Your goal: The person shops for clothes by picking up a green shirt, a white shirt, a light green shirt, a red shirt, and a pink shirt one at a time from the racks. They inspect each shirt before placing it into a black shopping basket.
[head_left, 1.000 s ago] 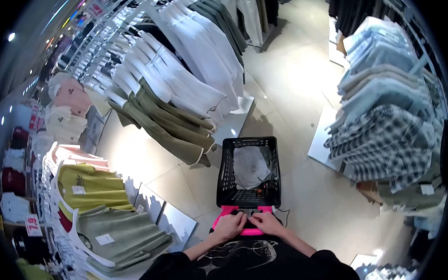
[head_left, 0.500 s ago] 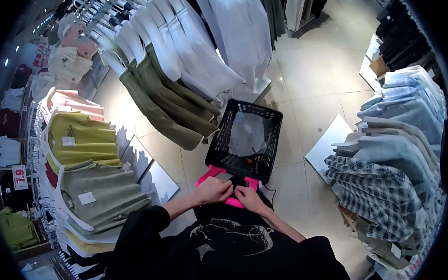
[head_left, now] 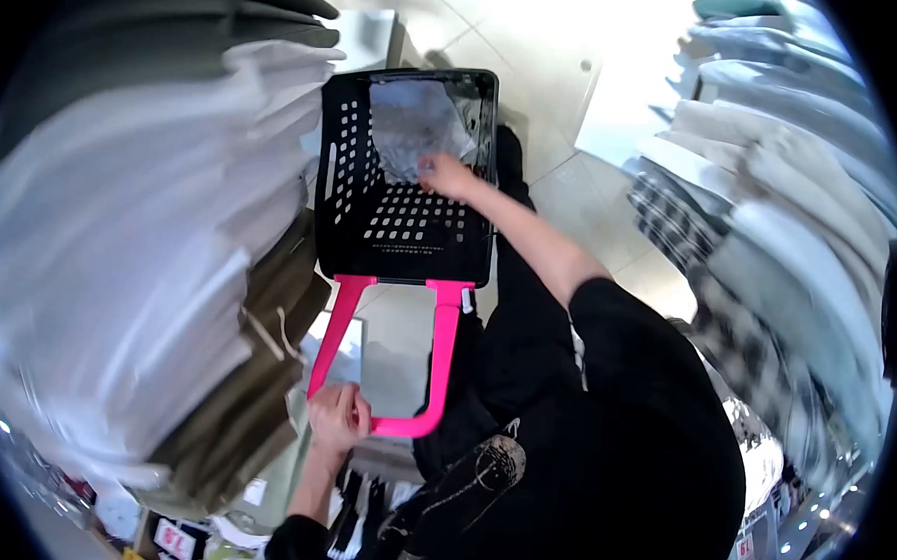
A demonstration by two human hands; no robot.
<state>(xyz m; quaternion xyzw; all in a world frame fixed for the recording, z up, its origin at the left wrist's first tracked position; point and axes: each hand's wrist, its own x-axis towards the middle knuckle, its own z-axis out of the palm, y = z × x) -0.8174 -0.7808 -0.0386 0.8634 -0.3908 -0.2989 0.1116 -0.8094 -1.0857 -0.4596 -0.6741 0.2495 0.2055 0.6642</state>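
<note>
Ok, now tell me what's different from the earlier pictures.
The right hand has left the pink handle and reached forward into the basket, to the near edge of the grey cloth; whether it grips the cloth is unclear. The left hand has shifted to the handle's left corner and grips it there. Unchanged: the cloth is in the basket.

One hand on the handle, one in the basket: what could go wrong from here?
- The left hand holds the pink handle near one corner, so the black basket might twist or tip.
- White garments hang close beside the basket and could snag on its rim.
- The right hand is at the pale grey bundle; its grip is unclear, so a lift might slip.
</note>
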